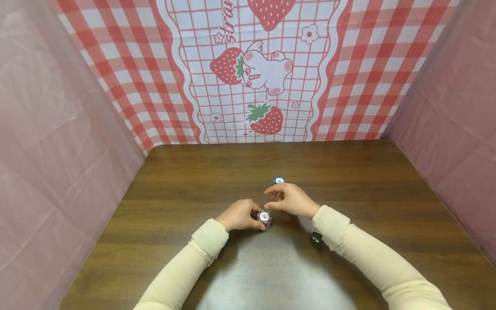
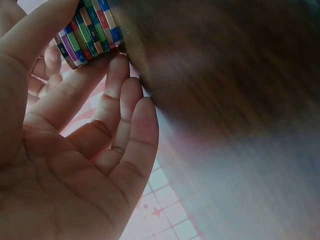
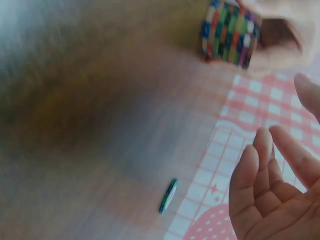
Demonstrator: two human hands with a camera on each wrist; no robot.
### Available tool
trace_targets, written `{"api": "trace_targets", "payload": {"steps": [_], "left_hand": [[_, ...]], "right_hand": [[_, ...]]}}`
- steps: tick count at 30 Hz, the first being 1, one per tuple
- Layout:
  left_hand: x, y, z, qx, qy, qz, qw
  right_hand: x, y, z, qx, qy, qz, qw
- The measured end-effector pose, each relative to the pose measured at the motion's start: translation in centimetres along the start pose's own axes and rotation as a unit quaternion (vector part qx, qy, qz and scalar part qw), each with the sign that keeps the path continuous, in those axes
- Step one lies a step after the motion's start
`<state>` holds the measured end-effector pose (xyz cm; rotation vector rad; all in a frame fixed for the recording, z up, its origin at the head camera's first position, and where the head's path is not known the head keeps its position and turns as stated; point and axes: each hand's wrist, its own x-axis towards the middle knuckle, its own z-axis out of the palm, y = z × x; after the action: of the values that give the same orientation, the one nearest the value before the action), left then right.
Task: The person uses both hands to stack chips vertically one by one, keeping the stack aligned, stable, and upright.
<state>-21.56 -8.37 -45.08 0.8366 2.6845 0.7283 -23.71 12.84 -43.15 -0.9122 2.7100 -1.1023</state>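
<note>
A short stack of poker chips (image 1: 264,217) stands on the wooden table, its top chip pale in the middle. My left hand (image 1: 241,215) holds the stack between thumb and fingers. Edges striped in several colours show on the stacked chips (image 2: 90,34) in the left wrist view. To the right of the stack, my right hand (image 1: 292,199) hovers with its fingers apart and nothing between them. Just beyond it lies a single blue poker chip (image 1: 279,180), partly covered by the hand. That chip (image 3: 169,196) appears flat on the table in the right wrist view.
Close to the right sleeve is a small black thing (image 1: 316,238) with a yellow-green patch, partly hidden; its kind is unclear. A strawberry-print cloth (image 1: 267,90) hangs behind the table (image 1: 186,172), and pink cloths (image 1: 449,112) hang at both sides.
</note>
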Motion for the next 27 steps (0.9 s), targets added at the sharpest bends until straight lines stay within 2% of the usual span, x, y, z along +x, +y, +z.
{"api": "trace_targets", "payload": {"steps": [7, 13, 22, 27], "left_hand": [[0.0, 0.0, 0.0, 0.004, 0.001, -0.003, 1.0], [0.1, 0.0, 0.0, 0.005, 0.002, 0.0, 1.0], [0.0, 0.1, 0.0, 0.0, 0.003, 0.001, 1.0], [0.0, 0.1, 0.0, -0.001, 0.003, 0.0, 1.0]], "right_hand": [[1.1, 1.4, -1.0, 0.044, 0.051, 0.05, 0.9965], [1.9, 2.8, -1.7, 0.067, 0.075, 0.097, 0.9902], [3.0, 5.5, -2.2, 0.053, 0.07, 0.145, 0.9855], [3.5, 6.5, -2.5, 0.082, 0.053, 0.163, 0.9817]]}}
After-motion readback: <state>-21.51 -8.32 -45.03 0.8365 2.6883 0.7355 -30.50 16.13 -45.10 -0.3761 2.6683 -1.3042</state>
